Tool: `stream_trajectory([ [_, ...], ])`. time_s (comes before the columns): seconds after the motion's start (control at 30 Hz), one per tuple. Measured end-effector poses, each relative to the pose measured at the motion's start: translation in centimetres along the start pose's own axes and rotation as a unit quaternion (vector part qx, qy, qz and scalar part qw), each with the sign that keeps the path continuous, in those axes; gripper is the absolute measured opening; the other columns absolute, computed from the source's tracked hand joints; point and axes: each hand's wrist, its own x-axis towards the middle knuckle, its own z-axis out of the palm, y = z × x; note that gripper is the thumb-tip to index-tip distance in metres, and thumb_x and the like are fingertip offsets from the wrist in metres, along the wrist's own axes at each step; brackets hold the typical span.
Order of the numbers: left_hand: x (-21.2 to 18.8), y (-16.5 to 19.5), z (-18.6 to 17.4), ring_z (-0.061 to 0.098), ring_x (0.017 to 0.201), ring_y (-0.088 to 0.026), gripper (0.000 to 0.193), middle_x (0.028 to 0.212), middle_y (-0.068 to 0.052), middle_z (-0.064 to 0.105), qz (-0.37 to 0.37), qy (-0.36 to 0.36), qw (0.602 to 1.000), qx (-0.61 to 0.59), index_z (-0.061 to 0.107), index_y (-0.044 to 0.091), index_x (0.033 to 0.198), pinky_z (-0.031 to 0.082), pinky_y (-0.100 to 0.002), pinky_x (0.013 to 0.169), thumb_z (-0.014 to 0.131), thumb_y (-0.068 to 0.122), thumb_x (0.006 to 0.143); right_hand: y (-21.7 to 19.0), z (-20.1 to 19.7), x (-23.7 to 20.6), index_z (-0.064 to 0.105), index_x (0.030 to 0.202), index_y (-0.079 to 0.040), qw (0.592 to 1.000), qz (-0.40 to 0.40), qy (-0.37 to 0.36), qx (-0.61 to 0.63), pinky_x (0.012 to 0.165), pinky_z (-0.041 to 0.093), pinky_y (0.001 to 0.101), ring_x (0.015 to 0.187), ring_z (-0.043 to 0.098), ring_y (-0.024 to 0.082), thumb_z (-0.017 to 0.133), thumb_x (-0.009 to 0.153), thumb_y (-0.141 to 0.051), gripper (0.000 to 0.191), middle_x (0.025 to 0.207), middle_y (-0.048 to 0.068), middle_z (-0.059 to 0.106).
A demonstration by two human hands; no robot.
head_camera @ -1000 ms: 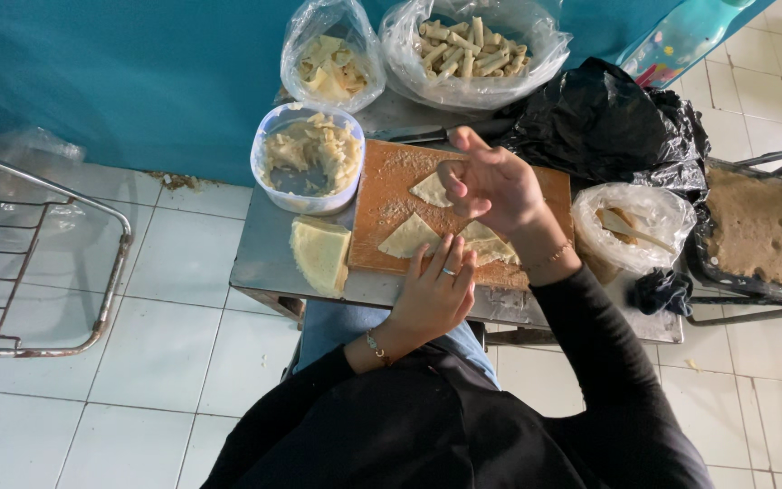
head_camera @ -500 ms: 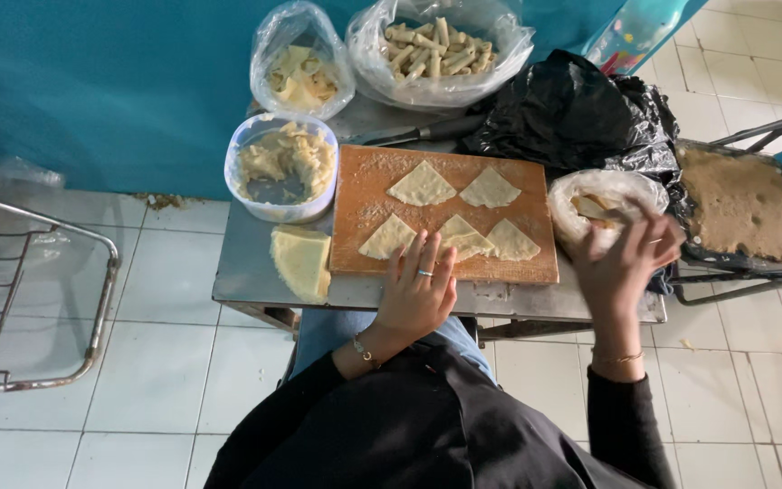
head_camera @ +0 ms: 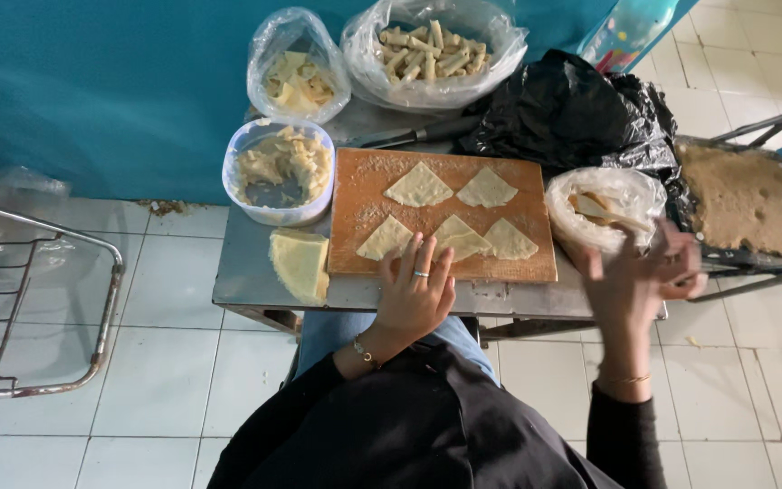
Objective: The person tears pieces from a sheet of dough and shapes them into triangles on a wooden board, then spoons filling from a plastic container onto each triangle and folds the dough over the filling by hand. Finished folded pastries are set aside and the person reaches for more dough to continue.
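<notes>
A wooden cutting board (head_camera: 364, 177) lies on a small metal table (head_camera: 246, 281) and carries several triangular pieces of pale dough (head_camera: 420, 186). My left hand (head_camera: 416, 294) rests flat on the board's near edge, fingers spread, a ring on one finger, its fingertips touching two of the near triangles. My right hand (head_camera: 640, 276) is blurred with motion at the table's right end, beside a bag-lined bowl with a spoon (head_camera: 604, 213); I cannot tell whether it holds anything.
A stack of folded dough sheets (head_camera: 300, 264) lies left of the board. A plastic tub of filling (head_camera: 281, 170), two plastic bags of food (head_camera: 296, 68) (head_camera: 432, 45), a knife (head_camera: 409, 134) and a black bag (head_camera: 567, 113) sit behind. A tray of brown crumbs (head_camera: 739, 199) stands right; a wire rack (head_camera: 38, 308) left.
My right hand left the board's middle and swung right to the bag-lined bowl, then lower beside it. My left hand stayed on the board's near edge.
</notes>
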Motion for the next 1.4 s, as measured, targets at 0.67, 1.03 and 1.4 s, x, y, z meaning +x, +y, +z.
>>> stream_trajectory([
  [0.67,-0.6,0.0,0.4,0.044,0.142,-0.032,0.052,0.146,-0.012,0.052,-0.023,0.011,0.999,0.025,0.061,0.016,0.141,0.029,-0.057,0.11,0.063,0.041,0.096,2.7,1.8,3.6,0.075,0.097,-0.018,0.974,0.14,0.024,0.174,0.105,0.024,0.064,0.14,0.034,0.035,0.079,0.101,-0.029,0.012,0.137,0.004,0.056],
  [1.03,-0.5,0.2,0.4,0.044,0.142,-0.032,0.051,0.145,-0.012,0.053,-0.017,0.022,0.999,0.028,0.063,0.016,0.142,0.028,-0.056,0.11,0.061,0.042,0.097,4.0,1.0,4.0,0.077,0.096,-0.008,0.899,0.136,-0.071,0.411,0.107,0.031,0.0373,0.127,0.037,0.027,0.078,0.095,-0.021,0.012,0.127,0.002,0.057],
  [1.4,1.2,-0.1,-2.9,0.046,0.135,-0.034,0.043,0.137,-0.012,0.054,-0.082,0.039,0.992,-0.087,0.065,0.016,0.132,0.027,-0.056,0.107,0.066,0.033,0.093,6.8,1.6,3.9,0.073,0.094,0.002,0.811,0.244,-0.008,0.532,0.087,0.044,0.0279,0.101,0.057,0.011,0.073,0.098,-0.007,0.01,0.115,0.005,0.059],
])
